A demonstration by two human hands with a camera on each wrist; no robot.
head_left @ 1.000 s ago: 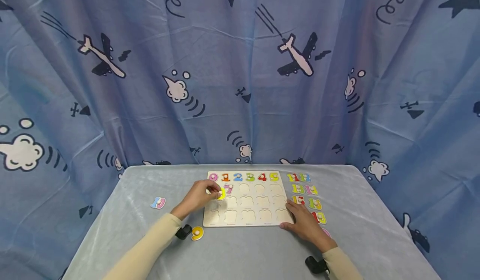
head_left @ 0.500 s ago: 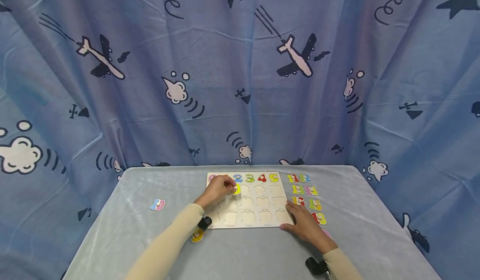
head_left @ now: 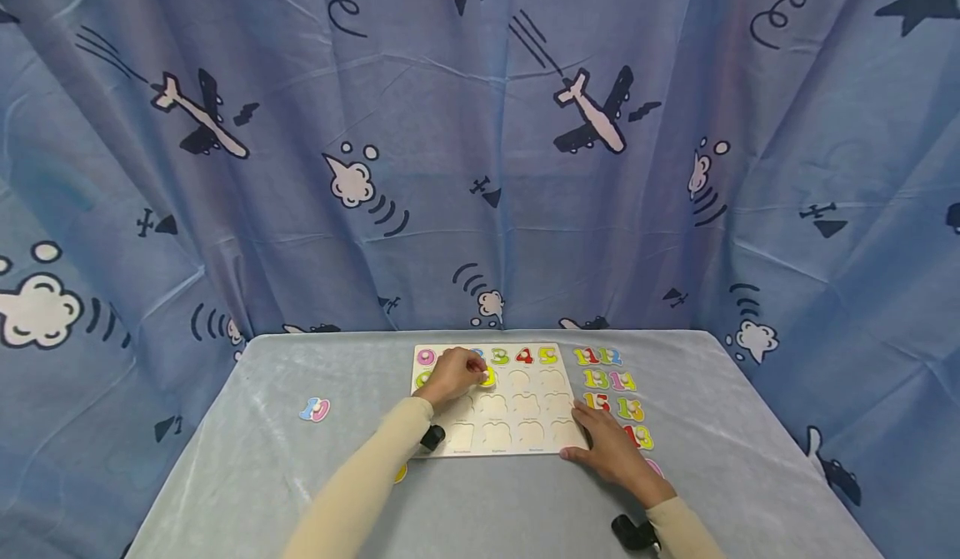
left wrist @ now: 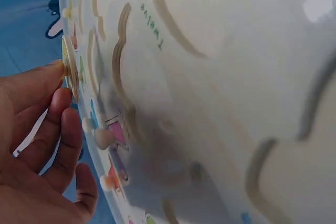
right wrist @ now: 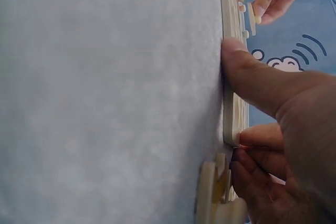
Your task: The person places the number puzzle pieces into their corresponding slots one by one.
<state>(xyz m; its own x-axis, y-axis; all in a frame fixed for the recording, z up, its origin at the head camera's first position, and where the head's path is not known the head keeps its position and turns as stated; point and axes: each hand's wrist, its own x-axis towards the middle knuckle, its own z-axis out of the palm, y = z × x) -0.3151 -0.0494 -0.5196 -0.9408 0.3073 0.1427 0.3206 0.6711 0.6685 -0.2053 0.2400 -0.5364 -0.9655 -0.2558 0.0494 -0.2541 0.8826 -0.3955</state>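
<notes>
My left hand (head_left: pixel 454 373) pinches a yellow number piece (head_left: pixel 491 378) by its small knob. In the left wrist view that piece (left wrist: pixel 70 69) stands on edge, tilted over the board, with thumb and fingertips at its knob. Under it, in the head view, lies the wooden number puzzle board (head_left: pixel 497 406), its top row filled with number pieces and its lower rows mostly bare recesses. My right hand (head_left: pixel 611 445) holds the board's front right corner, thumb on the front edge and fingers at the right side. Part of the board's left side is hidden by the left hand and sleeve.
Several number pieces, such as a red 11 (head_left: pixel 587 356) and a yellow 13 (head_left: pixel 596 378), lie right of the board. A blue-and-pink 10 (head_left: pixel 315 410) lies far left. A yellow piece (head_left: pixel 401 473) peeks out by the left sleeve. A patterned curtain (head_left: pixel 480 167) hangs behind.
My left hand has carried the yellow number piece rightward over the board, from the left end of the second row to about its third recess. The right hand keeps its place.
</notes>
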